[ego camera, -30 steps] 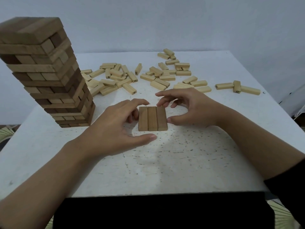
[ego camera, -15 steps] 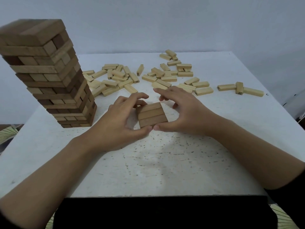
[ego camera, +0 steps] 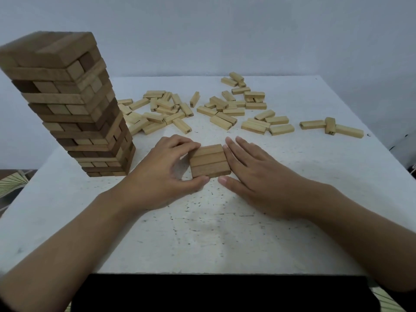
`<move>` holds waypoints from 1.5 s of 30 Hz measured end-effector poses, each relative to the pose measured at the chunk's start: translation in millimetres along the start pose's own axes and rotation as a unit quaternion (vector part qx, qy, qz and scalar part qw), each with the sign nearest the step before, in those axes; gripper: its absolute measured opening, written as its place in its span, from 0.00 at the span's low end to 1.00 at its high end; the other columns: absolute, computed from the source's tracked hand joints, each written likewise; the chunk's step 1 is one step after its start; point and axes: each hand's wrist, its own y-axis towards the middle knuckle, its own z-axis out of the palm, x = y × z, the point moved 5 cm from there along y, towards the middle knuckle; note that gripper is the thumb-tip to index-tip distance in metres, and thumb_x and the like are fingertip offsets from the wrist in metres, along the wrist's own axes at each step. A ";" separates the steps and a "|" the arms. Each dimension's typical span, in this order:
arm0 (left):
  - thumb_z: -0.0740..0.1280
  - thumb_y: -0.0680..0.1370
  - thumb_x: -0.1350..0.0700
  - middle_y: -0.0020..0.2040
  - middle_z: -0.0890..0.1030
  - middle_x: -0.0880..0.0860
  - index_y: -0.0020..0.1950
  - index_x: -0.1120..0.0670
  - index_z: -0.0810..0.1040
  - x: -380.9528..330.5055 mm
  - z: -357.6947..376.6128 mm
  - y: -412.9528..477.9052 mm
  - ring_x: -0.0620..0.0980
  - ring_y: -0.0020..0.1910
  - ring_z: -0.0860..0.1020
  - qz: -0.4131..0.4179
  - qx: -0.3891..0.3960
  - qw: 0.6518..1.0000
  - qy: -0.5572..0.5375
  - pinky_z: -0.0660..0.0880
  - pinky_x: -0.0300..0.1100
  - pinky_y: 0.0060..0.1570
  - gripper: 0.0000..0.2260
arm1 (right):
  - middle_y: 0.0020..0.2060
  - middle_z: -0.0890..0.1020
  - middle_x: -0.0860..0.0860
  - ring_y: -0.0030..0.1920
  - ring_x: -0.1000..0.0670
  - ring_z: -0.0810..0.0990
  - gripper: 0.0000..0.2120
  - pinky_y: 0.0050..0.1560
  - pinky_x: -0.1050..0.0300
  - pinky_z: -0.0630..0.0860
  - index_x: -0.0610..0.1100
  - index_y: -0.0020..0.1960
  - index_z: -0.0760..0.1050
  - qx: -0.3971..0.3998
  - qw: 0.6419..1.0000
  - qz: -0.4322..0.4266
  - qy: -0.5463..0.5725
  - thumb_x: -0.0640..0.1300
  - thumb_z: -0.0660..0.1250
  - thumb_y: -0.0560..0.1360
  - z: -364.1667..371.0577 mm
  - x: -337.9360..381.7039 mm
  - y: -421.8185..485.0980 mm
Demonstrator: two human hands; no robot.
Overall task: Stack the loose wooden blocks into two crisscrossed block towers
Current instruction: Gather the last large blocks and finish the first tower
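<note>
Head view: one finished tower (ego camera: 67, 104) of crisscrossed darker blocks stands tall at the left of the white worktop (ego camera: 202, 233). At the centre lies a three-block layer (ego camera: 209, 161), flat on the worktop, the base of the second tower. The left hand (ego camera: 162, 174) grips its left side, fingers curled over the far corner and thumb at the near one. The right hand (ego camera: 254, 174) lies flat, straight fingers against its right edge, squaring it. Many pale loose blocks (ego camera: 202, 111) lie scattered behind, so by my judgement nearly all of the second tower is left.
</note>
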 end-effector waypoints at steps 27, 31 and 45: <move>0.68 0.66 0.26 0.66 0.66 0.37 0.79 0.47 0.64 2.2 -5.4 -7.6 0.33 0.64 0.63 -0.049 0.010 0.999 -0.003 0.63 0.28 0.57 0.46 | 0.82 0.40 0.45 0.81 0.47 0.36 0.39 0.80 0.51 0.39 0.43 0.82 0.38 -0.040 0.999 0.003 0.008 0.65 0.29 0.78 2.0 2.7 2.6; 0.57 0.72 0.26 0.78 0.55 0.42 0.82 0.51 0.54 -7.8 -0.2 -23.1 0.37 0.74 0.50 -0.058 0.041 0.993 0.094 0.56 0.34 0.68 0.45 | 0.81 0.37 0.46 0.80 0.49 0.34 0.35 0.80 0.52 0.36 0.44 0.81 0.35 -0.021 1.000 0.013 0.011 0.62 0.36 0.82 -0.2 5.1 2.2; 0.34 0.80 0.36 0.83 0.51 0.52 0.83 0.56 0.50 -8.5 16.9 -28.3 0.48 0.78 0.49 -0.034 0.036 0.976 0.211 0.55 0.47 0.77 0.37 | 0.81 0.37 0.48 0.80 0.51 0.33 0.41 0.79 0.51 0.35 0.44 0.81 0.35 -0.048 0.998 0.015 0.034 0.63 0.24 0.73 5.2 7.7 5.6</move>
